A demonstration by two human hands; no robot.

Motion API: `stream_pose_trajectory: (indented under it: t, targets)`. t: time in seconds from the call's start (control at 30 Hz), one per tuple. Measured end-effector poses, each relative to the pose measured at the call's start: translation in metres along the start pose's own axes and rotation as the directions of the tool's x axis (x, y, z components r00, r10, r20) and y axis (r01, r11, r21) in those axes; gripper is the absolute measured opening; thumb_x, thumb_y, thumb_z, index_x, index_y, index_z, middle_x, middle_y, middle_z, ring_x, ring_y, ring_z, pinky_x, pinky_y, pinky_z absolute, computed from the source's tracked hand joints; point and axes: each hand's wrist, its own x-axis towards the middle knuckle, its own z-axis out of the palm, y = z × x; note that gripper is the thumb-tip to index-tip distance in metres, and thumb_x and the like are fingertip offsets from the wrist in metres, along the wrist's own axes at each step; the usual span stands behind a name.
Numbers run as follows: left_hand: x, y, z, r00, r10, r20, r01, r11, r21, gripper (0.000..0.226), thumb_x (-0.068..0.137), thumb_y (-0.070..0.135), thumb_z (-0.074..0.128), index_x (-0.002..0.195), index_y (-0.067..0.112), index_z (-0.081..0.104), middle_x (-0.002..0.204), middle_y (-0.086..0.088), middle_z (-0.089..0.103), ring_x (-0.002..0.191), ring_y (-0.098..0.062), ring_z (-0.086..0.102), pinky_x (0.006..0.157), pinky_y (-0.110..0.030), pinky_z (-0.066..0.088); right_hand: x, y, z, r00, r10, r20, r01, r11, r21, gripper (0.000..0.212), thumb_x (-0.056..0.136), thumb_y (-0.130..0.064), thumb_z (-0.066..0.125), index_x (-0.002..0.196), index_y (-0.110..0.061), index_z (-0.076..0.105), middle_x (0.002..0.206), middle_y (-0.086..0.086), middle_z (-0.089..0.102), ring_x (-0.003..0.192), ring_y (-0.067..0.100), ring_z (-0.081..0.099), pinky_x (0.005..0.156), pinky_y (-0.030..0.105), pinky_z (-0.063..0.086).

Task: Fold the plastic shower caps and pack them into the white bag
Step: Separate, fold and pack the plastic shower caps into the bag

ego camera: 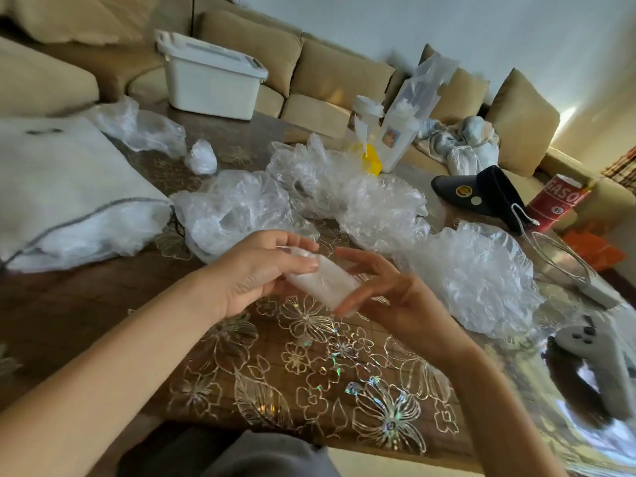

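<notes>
Gripping a folded shower cap (320, 287) above the bench (241, 373), the left hand (254, 273) curls its thumb and fingers round the cap's left end. The right hand (389, 290) meets it from 3 o'clock, its fingers nearly straight and touching the cap's right end without closing on it. Loose shower caps (344, 187) lie crumpled on the bench from 11 to 3 o'clock of the hands. The white bag (62, 187), edged with a grey cord, lies at 9 to 10 o'clock, well apart from the folded cap. A white tub (213, 80) stands at 11 o'clock by the sofa (327, 74); a grey controller (592, 356) rests at 4 o'clock.
</notes>
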Motion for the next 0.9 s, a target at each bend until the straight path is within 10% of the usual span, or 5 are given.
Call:
stream_pose_trajectory:
  t: [0.17, 0.3, 0.5, 0.73, 0.9]
  targets:
    - [-0.046, 0.026, -0.033, 0.959, 0.279, -0.04, -0.245, 0.895, 0.374, 0.019, 0.081, 0.013, 0.071, 0.096, 0.023, 0.065, 0.097, 0.001, 0.069, 0.088, -0.007, 0.063, 0.075, -0.02, 0.05, 0.014, -0.059, 0.014, 0.982, 0.117, -0.15, -0.06, 0.939, 0.339, 0.035, 0.082, -0.003, 0.065, 0.113, -0.02, 0.063, 0.117, -0.005, 0.066, 0.106, 0.01, 0.062, 0.088, 0.023, 0.052]
    - [-0.075, 0.034, -0.056, 0.95, 0.31, -0.036, -0.276, 0.889, 0.365, 0.025, 0.075, 0.017, 0.073, 0.098, 0.021, 0.065, 0.096, -0.005, 0.071, 0.085, -0.004, 0.066, 0.069, -0.015, 0.051, 0.053, -0.089, 0.055, 0.96, 0.232, 0.158, -0.26, 0.948, 0.184, 0.07, 0.08, -0.028, 0.067, 0.141, -0.024, 0.033, 0.128, 0.003, 0.056, 0.11, 0.014, 0.06, 0.093, 0.027, 0.049]
    - [-0.104, 0.035, -0.131, 0.883, 0.362, -0.298, -0.175, 0.845, 0.506, 0.019, 0.084, 0.009, 0.068, 0.093, 0.026, 0.064, 0.099, 0.001, 0.069, 0.094, -0.018, 0.063, 0.08, -0.029, 0.05, 0.115, -0.109, 0.11, 0.897, 0.285, 0.337, -0.326, 0.943, 0.072, 0.012, 0.088, -0.005, 0.063, 0.099, -0.005, 0.059, 0.081, 0.012, 0.062, 0.056, 0.011, 0.063, 0.058, 0.022, 0.057]
    - [-0.114, 0.031, -0.167, 0.838, 0.461, -0.293, -0.195, 0.754, 0.628, 0.022, 0.08, 0.006, 0.071, 0.091, 0.024, 0.064, 0.094, 0.006, 0.068, 0.09, -0.012, 0.063, 0.068, -0.019, 0.047, 0.139, -0.11, 0.154, 0.933, 0.203, 0.298, -0.219, 0.976, 0.02, 0.008, 0.084, -0.028, 0.07, 0.087, -0.026, 0.063, 0.097, 0.007, 0.064, 0.086, 0.019, 0.057, 0.08, 0.038, 0.053]
    - [-0.112, 0.048, -0.171, 0.816, 0.443, -0.372, -0.273, 0.862, 0.428, 0.02, 0.083, -0.004, 0.064, 0.092, 0.014, 0.061, 0.088, -0.005, 0.067, 0.07, -0.011, 0.067, 0.061, -0.022, 0.056, 0.127, -0.095, 0.146, 0.965, 0.22, 0.143, -0.257, 0.901, 0.349, 0.008, 0.086, -0.012, 0.067, 0.081, -0.016, 0.062, 0.082, 0.002, 0.059, 0.071, 0.014, 0.054, 0.058, 0.022, 0.044]
